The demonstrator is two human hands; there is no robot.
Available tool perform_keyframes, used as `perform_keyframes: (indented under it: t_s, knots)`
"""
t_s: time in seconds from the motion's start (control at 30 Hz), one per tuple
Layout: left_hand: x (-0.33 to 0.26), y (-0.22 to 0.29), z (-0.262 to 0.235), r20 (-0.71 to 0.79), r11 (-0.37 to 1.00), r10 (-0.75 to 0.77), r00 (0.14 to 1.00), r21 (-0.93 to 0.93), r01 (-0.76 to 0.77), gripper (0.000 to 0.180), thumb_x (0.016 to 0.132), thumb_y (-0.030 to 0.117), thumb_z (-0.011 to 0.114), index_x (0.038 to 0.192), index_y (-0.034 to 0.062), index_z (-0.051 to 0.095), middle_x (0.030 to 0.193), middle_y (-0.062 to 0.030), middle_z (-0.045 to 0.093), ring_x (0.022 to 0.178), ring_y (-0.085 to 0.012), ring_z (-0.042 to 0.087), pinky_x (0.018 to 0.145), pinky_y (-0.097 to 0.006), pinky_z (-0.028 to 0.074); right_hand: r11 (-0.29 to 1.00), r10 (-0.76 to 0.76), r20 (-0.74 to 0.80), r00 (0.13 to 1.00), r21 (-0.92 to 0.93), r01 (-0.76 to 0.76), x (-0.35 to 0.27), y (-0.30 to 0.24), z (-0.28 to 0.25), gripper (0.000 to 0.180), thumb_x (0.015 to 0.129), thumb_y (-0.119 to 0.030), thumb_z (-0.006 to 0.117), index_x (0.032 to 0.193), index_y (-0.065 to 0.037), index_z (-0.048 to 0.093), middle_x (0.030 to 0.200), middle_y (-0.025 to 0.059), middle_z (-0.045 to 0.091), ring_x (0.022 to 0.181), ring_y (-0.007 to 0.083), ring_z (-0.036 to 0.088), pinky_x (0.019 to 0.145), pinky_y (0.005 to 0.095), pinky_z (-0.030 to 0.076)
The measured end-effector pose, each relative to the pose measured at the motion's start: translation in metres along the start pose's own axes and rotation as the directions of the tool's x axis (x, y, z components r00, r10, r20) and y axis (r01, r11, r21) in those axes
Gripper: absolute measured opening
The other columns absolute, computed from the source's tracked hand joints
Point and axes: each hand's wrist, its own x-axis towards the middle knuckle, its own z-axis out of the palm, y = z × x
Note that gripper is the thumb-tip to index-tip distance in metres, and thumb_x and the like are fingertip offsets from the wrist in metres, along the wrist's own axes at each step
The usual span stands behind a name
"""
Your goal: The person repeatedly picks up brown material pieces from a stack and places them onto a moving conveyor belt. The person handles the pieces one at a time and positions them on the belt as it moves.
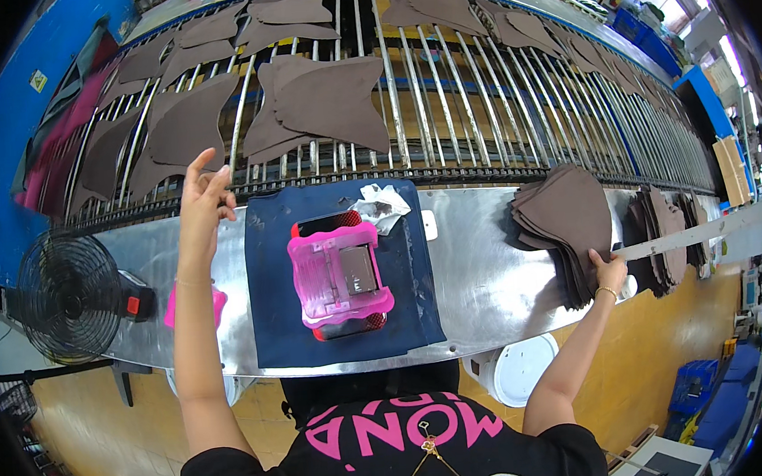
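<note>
My left hand [206,196] is raised over the near edge of the slatted rack, its fingers apart and nothing in them. Close by lie overlapping dark brown flat cut pieces [184,128], fabric or leather. At the right, my right hand [610,274] has thumb and fingers closed at the lower right edge of a fanned stack of brown cut pieces [567,210]; how many it grips is hidden. Between my arms, a pink translucent plastic holder [317,274] sits over a red-and-black object on a dark blue mat [281,335]. A crumpled white tissue [382,206] lies beside it.
A black fan [68,294] stands at the left end of the metal table [484,292]. More brown stacks [663,238] lie at the right, crossed by a pale bar [711,228]. The metal-bar rack [451,98] runs along the far side. White buckets [521,370] stand below.
</note>
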Motion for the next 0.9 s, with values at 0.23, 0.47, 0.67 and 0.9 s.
perform_keyframes:
  t_s: [0.23,0.47,0.67,0.9]
  knots:
    - [-0.046,0.011,-0.024,-0.077,1.0,0.014,0.997,-0.026,-0.016,0.041,0.093,0.019,0.062,0.131,0.0087,0.051,0.086,-0.0004,0.053,0.062,-0.007,0.054,0.048,-0.02,0.043,0.94,-0.121,0.221,0.968,0.338,0.041,-0.036,-0.001,-0.041,0.052,0.089,-0.029,0.067,0.13,-0.002,0.05,0.101,0.0219,0.066,0.061,0.0287,0.069,0.051,0.0374,0.054]
    - [-0.054,0.023,0.004,0.129,0.993,0.122,0.984,-0.014,-0.121,0.03,0.093,0.016,0.063,0.12,0.0049,0.061,0.088,-0.0013,0.057,0.073,-0.0072,0.058,0.052,-0.02,0.048,0.746,-0.461,-0.139,0.876,0.474,0.468,-0.112,-0.08,-0.151,0.032,0.1,-0.013,0.049,0.131,-0.006,0.052,0.068,0.0091,0.063,0.047,0.0137,0.062,0.041,0.0243,0.046]
    - [-0.059,0.037,0.065,0.232,0.883,0.455,0.86,0.009,-0.469,0.039,0.089,0.016,0.069,0.124,0.0015,0.057,0.107,-0.0056,0.056,0.09,-0.0168,0.064,0.079,-0.03,0.056,0.262,-0.625,-0.375,0.685,0.725,0.637,-0.165,-0.138,-0.201,0.033,0.101,-0.017,0.05,0.127,0.004,0.053,0.071,0.0053,0.064,0.051,0.0105,0.061,0.043,0.0202,0.044]
    - [-0.074,0.063,0.067,0.464,0.974,0.127,0.877,-0.227,-0.021,0.041,0.093,0.022,0.065,0.123,-0.0019,0.054,0.109,-0.016,0.065,0.095,-0.0247,0.069,0.074,-0.032,0.058,-0.297,-0.717,-0.427,0.551,0.902,0.312,-0.213,-0.2,-0.208,0.023,0.101,-0.015,0.05,0.111,0.005,0.054,0.075,0.0089,0.066,0.049,0.0124,0.057,0.049,0.021,0.046]
